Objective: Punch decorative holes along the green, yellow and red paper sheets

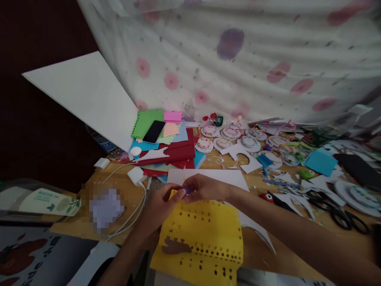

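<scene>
Two hands, centre of the frame: the left hand [166,199] is holding the top edge of one yellow paper [214,226], its thumb touching a small purple object [188,191]; the right hand [206,188] is closing its fingers around that same object. The paper, pierced with small holes, is reaching toward the bottom edge. One wooden table [290,254] is stretching across the middle. Upper half: one flowered curtain [184,47] is hanging; one white board [89,95] is leaning at upper left. Centre: one black phone [154,131] is lying on stacked coloured papers [145,117]. Right: many beaded white discs [250,143] are crowding among paper scraps [231,151]; black scissors [342,215] are resting near blue sheets [321,161]. Left: one white charger [137,174] is trailing cables; one pixelated lilac patch [105,208] is sitting nearby.
</scene>
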The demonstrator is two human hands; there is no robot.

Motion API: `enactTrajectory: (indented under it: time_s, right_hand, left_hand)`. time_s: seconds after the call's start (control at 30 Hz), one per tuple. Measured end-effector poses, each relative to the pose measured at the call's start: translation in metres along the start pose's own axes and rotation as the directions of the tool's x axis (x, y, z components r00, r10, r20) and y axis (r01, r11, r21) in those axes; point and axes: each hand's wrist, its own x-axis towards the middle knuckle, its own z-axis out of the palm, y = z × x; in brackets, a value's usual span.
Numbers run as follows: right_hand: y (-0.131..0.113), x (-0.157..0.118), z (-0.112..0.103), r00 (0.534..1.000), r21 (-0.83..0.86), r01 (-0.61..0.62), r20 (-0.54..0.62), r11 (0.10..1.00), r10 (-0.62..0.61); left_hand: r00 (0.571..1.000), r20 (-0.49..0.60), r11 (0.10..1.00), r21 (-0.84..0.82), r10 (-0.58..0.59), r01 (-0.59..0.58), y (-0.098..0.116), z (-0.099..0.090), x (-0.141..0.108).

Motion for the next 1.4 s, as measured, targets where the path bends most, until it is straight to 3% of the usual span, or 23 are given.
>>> enactTrajectory:
  time_s: [0.1, 0.17, 0.27, 0.5, 0.83, 0.97, 1.1, 1.4]
  right_hand:
    - [0.001, 0.003, -0.001, 0.999, -0.073, 0.029, -0.039, 0.997, -0.032]
    - [0.001, 0.006, -0.003, 0.997, -0.108, 0.032, -0.067, 0.994, -0.040]
    - [0.000, 0.009, -0.007, 0.995, -0.150, 0.027, -0.090, 0.988, -0.041]
    - [0.007, 0.018, -0.011, 0.990, -0.183, 0.006, -0.134, 0.983, -0.031]
    - [0.002, 0.018, -0.024, 1.000, -0.076, 0.004, -0.018, 0.997, -0.006]
    - [0.008, 0.018, -0.032, 0.993, 0.084, -0.065, -0.097, 0.994, 0.073]
    - [0.013, 0.020, -0.038, 0.980, 0.014, -0.066, -0.187, 0.998, 0.067]
    - [0.005, 0.020, -0.036, 0.985, 0.073, -0.113, -0.123, 0.991, 0.121]
  left_hand:
    - [0.983, 0.117, 0.970, -0.182, -0.140, 0.159, 0.006, 0.003, 0.002]
    - [0.977, 0.096, 0.949, -0.240, -0.188, 0.206, 0.006, 0.006, 0.004]
    - [0.987, 0.042, 0.955, -0.248, -0.156, 0.162, 0.003, 0.010, 0.010]
    - [0.995, 0.046, 0.949, -0.297, -0.091, 0.100, -0.005, 0.011, 0.017]
    - [0.989, 0.026, 0.934, -0.325, -0.146, 0.146, -0.020, -0.001, 0.006]
    - [0.982, 0.002, 0.920, -0.349, -0.189, 0.178, -0.027, -0.002, 0.001]
    - [0.975, 0.011, 0.903, -0.373, -0.224, 0.211, -0.028, 0.002, 0.002]
    - [0.969, 0.012, 0.885, -0.406, -0.245, 0.229, -0.025, 0.007, 0.003]
